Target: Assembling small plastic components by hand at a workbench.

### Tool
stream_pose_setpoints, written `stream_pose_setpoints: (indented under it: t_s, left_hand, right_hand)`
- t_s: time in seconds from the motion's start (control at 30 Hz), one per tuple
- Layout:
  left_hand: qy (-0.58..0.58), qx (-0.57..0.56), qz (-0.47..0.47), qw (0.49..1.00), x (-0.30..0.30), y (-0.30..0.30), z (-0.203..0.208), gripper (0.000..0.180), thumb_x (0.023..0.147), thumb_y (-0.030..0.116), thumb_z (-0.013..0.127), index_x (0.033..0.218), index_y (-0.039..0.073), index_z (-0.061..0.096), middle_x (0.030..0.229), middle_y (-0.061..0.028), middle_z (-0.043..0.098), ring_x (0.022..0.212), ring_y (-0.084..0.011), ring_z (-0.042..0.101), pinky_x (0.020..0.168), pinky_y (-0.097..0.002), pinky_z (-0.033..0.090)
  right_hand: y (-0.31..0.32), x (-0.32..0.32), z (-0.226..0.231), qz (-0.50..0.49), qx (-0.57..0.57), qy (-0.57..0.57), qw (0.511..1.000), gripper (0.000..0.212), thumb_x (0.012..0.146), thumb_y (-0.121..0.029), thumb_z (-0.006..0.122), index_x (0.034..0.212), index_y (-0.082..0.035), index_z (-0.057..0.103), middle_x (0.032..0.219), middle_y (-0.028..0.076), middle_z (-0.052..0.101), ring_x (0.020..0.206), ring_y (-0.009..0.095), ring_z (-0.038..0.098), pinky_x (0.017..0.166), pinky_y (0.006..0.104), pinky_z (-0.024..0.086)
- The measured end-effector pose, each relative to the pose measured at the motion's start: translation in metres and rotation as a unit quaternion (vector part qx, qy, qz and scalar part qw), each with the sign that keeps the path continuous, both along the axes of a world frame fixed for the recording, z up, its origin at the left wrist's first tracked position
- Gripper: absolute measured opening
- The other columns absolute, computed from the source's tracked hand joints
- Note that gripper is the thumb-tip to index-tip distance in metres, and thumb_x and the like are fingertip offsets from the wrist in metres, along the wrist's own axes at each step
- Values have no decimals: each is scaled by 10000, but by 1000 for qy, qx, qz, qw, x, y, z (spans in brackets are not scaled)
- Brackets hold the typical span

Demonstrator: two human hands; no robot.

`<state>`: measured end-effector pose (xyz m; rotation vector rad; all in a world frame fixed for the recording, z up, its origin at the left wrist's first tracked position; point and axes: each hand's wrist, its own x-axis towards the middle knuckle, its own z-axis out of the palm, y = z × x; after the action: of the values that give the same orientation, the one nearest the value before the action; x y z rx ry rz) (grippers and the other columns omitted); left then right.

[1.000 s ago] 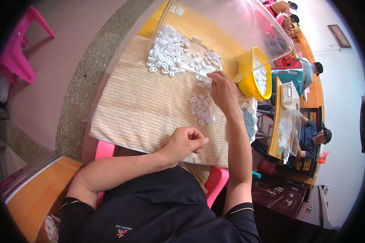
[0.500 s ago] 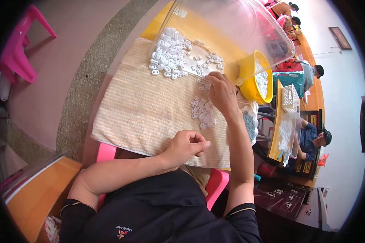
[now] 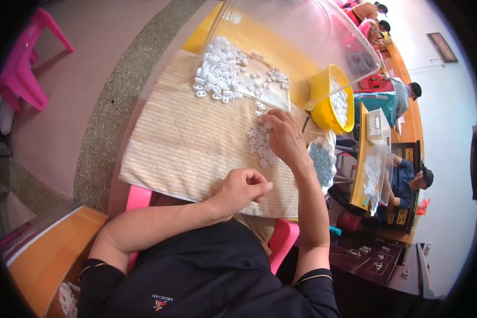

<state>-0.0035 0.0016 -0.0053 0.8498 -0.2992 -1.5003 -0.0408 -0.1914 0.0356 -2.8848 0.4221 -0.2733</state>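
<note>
My left hand (image 3: pixel 240 192) rests above the near edge of a beige striped towel (image 3: pixel 180 143), its thumb and fingers closed in a pinch; whatever is between them is hidden. My right hand (image 3: pixel 287 137) reaches over a scatter of small white plastic pieces (image 3: pixel 257 142), its fingers bent down and closed. Anything at those fingertips is too small to make out. Farther back, a heap of white oval two-holed plastic parts (image 3: pixel 217 69) lies at the front of a clear plastic bin (image 3: pixel 289 102) tipped on its side. More small white pieces (image 3: pixel 270 78) are spread inside the bin.
A yellow tub (image 3: pixel 319 103) of white parts stands right of the bin. Nearer lies a white bag (image 3: pixel 331 148) with small grey pieces (image 3: pixel 320 163). On the left stands a pink plastic stool (image 3: pixel 24 63). Other people, one at a table (image 3: pixel 361 175), sit at the right.
My right hand has come nearer, from the bin's edge to the scattered pieces, uncovering some pieces beside the bin. My left hand has hardly moved.
</note>
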Motion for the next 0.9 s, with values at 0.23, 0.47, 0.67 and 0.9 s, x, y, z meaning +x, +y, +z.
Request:
stream_pose_setpoints:
  t_s: [0.23, 0.47, 0.67, 0.9]
  left_hand:
    - [-1, 3, -2, 1000, -1, 0, 1, 130, 863, 144, 702, 865, 40, 625, 768, -8, 624, 673, -69, 568, 630, -228, 490]
    - [-9, 6, 1, 1000, -1, 1, 4, 124, 866, 143, 699, 846, 46, 624, 755, 1, 616, 663, -61, 558, 630, -222, 487]
    - [-4, -1, -2, 1000, 0, -1, 1, 121, 868, 142, 697, 848, 46, 625, 757, 7, 608, 661, -60, 553, 637, -222, 488]
    - [-4, -1, 1, 1000, 0, 0, 1, 126, 871, 145, 698, 855, 42, 627, 774, 1, 611, 678, -62, 557, 640, -224, 490]
  right_hand:
    - [0, 0, 2, -47, -5, -47, 998, 260, 792, 50, 508, 999, -5, 656, 1068, 137, 628, 988, 348, 577, 859, 403, 460]
    - [-3, -5, -12, -59, 35, -45, 997, 264, 779, 39, 532, 998, -39, 656, 1084, 102, 628, 1011, 318, 565, 872, 398, 463]
    - [2, 14, -18, -39, -29, -87, 995, 261, 777, 50, 524, 983, -33, 661, 1030, 113, 649, 971, 321, 586, 848, 391, 476]
    - [0, 14, -12, -28, -6, -73, 997, 314, 747, 71, 507, 1001, -42, 654, 1060, 85, 646, 974, 310, 581, 837, 399, 482]
